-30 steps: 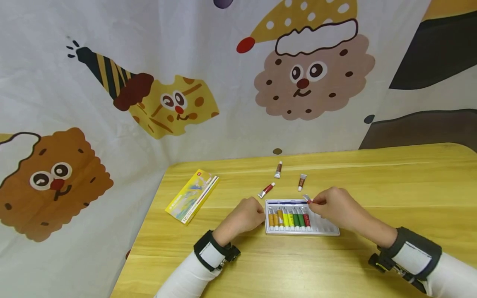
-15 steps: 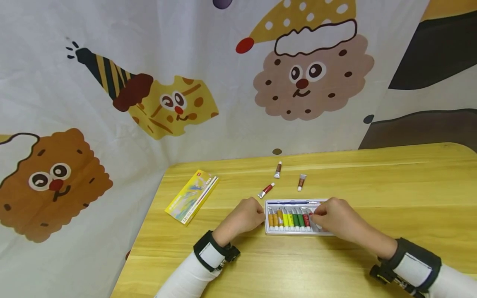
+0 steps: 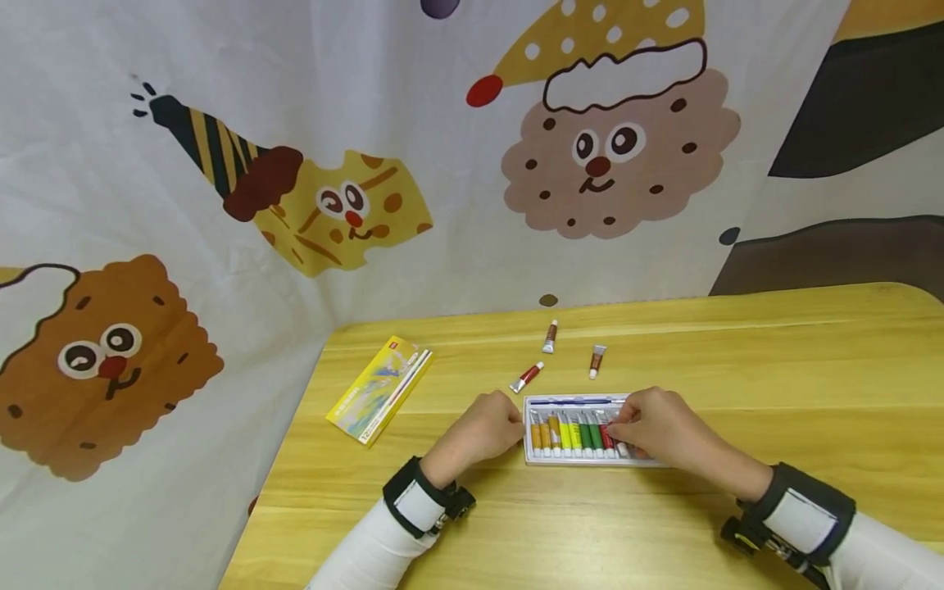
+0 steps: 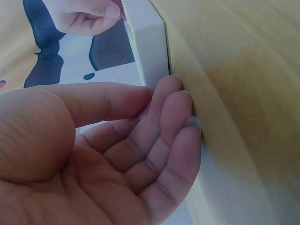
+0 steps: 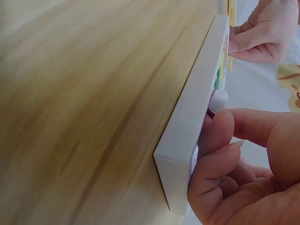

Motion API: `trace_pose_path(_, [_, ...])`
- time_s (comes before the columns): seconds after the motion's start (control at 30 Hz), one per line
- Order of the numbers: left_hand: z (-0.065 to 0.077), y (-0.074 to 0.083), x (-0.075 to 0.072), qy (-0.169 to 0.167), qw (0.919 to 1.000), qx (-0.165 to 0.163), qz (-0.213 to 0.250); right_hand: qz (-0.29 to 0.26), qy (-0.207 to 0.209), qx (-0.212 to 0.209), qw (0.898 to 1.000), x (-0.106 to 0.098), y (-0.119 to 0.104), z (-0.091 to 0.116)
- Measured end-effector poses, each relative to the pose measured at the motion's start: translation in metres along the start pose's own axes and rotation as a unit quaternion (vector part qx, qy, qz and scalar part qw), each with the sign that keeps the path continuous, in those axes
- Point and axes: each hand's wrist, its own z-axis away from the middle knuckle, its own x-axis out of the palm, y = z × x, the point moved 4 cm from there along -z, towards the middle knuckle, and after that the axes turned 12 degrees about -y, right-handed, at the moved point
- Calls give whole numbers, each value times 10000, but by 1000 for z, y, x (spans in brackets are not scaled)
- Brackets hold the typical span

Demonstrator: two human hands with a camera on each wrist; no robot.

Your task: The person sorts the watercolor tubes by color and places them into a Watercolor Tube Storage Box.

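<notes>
In the head view a white plastic paint tray lies on the table, holding a row of small paint tubes from orange through yellow and green to red. My left hand grips the tray's left end; in the left wrist view its thumb and curled fingers meet at the tray's corner. Over the tray's right part, my right hand pinches a paint tube, whose white cap shows in the right wrist view. Most of that tube is hidden by the fingers. A blue paintbrush lies along the tray's back slot.
Three loose paint tubes lie behind the tray: a red one, a brown one and a reddish-brown one. A yellow paint box lies left on the wooden table. A printed cloth hangs behind.
My right hand has brought the paint tube from the tray's back edge down and slightly left into the row, beside the red tube. The left hand has stayed at the tray's end.
</notes>
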Motion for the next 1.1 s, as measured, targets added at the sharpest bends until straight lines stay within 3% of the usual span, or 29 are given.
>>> trace_pose_path(0.3, [1,1,0,-43,10000,17,-7,-3,-90,-118,9999,1,3,-1])
trace_pose_path(0.6, [0,0,1,-53,10000,60,15,55,-290,61,9995,-1,6,4])
trace_pose_path(0.83, [0,-1,0,-46,10000,69,7,175,-396,-277,9987,1,7,6])
trace_pose_path(1.1, [1,1,0,-61,10000,68,13,511,-216,-379,9977,5,7,6])
